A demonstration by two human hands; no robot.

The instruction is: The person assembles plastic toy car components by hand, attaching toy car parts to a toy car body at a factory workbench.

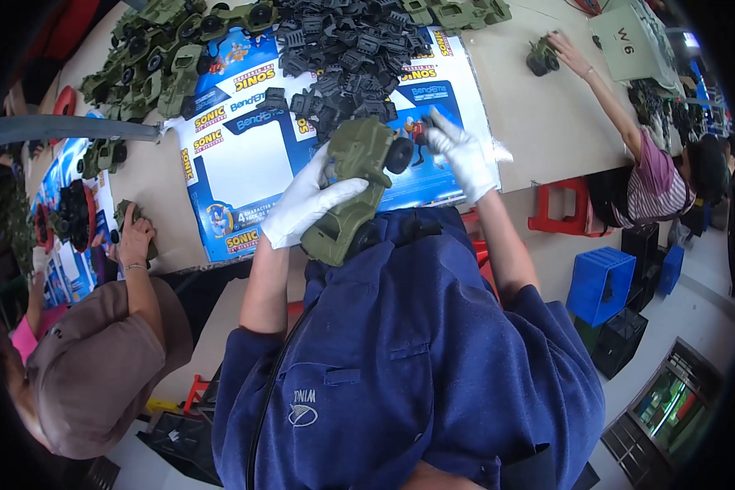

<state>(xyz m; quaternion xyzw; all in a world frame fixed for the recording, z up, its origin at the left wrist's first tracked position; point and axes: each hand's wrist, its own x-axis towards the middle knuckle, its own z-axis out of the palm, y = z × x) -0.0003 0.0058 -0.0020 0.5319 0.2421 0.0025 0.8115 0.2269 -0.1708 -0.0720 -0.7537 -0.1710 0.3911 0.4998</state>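
My left hand point(309, 204), in a white glove, is closed around a green toy jeep point(347, 208). The jeep is tilted in front of my blue jacket, with a black wheel point(398, 155) facing right. Just right of that wheel is my right hand point(464, 159), also gloved in white, its thumb and forefinger apart. I make out no part between them against the printed sheet. Beyond both hands, a heap of small black plastic parts point(343, 61) lies on the blue and white printed sheet point(245, 167).
Green toy vehicles point(159, 69) are piled at the far left, near a grey metal bar point(82, 126). A person in brown point(98, 367) works on my left. Across the right side, another person's hand point(572, 55) reaches toward a toy vehicle point(541, 55). Red stools point(562, 208) and a blue crate point(600, 284) stand below.
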